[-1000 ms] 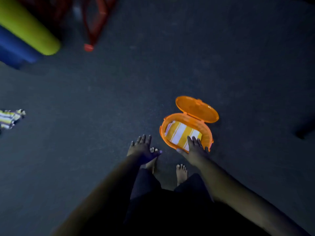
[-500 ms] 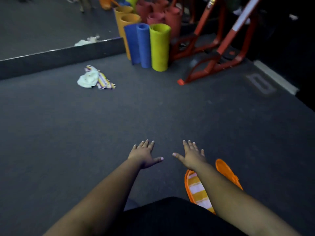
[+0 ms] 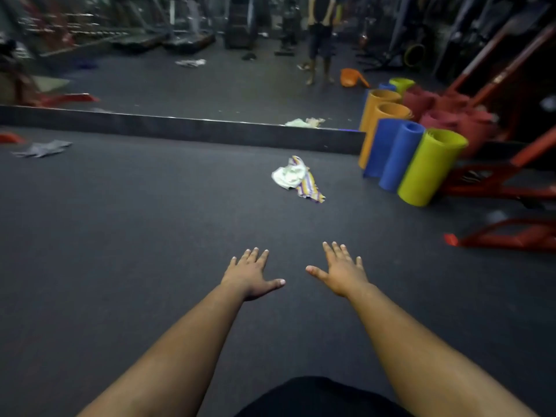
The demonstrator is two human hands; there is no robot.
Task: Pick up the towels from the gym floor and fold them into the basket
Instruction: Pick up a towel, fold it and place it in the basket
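A crumpled white towel with a striped purple and yellow one (image 3: 296, 179) lies on the dark gym floor ahead, in front of the mirror base. A grey towel (image 3: 42, 148) lies on the floor at the far left. My left hand (image 3: 251, 275) and my right hand (image 3: 341, 269) are stretched forward side by side over the floor, palms down, fingers straight, holding nothing. Both hands are well short of the striped towel. The orange basket itself is out of view; only its reflection (image 3: 350, 77) shows in the mirror.
A wall mirror with a dark base strip (image 3: 180, 127) runs across the back. Rolled mats in orange, blue and yellow-green (image 3: 421, 167) stand at the right. Red equipment frames (image 3: 508, 236) sit on the floor at the right edge.
The view has lifted from the orange basket at my feet toward the mirror. The basket has dropped out of sight, and the striped towel now lies ahead. Both hands stay open and empty.
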